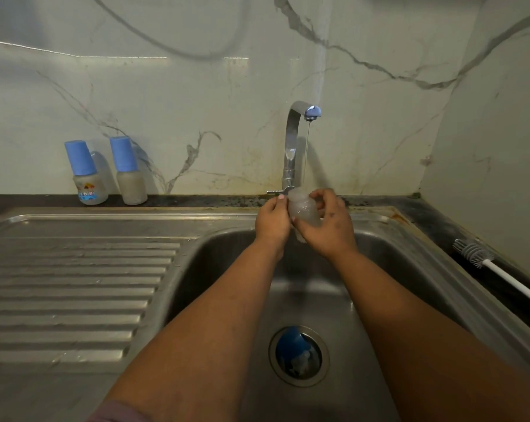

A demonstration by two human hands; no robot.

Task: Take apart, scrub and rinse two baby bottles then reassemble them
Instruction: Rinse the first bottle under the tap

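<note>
Under a thin stream from the tap [297,138] I hold a clear, capless bottle body [303,208] over the sink basin. My left hand [273,219] grips its left side and my right hand [327,222] wraps around its right side. Down in the drain [299,354] lie a blue cap and a pale clear part, probably a teat. Two assembled baby bottles with blue caps stand on the dark ledge at the back left: one [85,175] with a coloured picture, the other [128,172] plain.
A bottle brush [489,264] with a white handle lies on the dark counter to the right of the steel sink [215,254]. A ribbed draining board [75,287] fills the left side. The marble wall stands close behind and to the right.
</note>
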